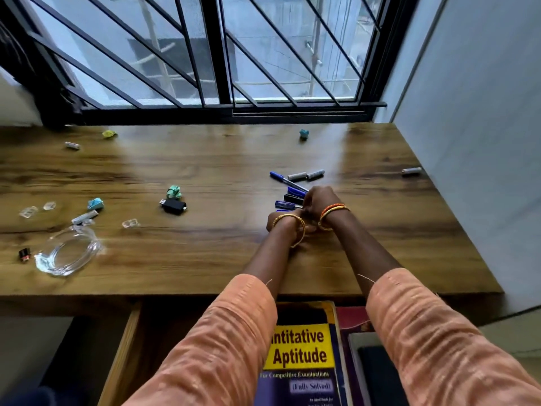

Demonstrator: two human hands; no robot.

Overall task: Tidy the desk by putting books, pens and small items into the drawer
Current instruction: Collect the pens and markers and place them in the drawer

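- Beyond my right hand [319, 200], the pens [289, 192] are fanning out with their blue and black capped ends pointing left and away; their long axes are lying roughly across the desk [205, 171].
- I am curling my right hand's fingers around the pens' near ends.
- I am bringing my left hand [282, 221] against the right at the wrists; I cannot tell what its fingers are doing.
- Two grey batteries [306, 174] are lying just past the pens.
- Below my forearms, the open drawer [123, 356] is holding a yellow-and-blue book [304, 356].
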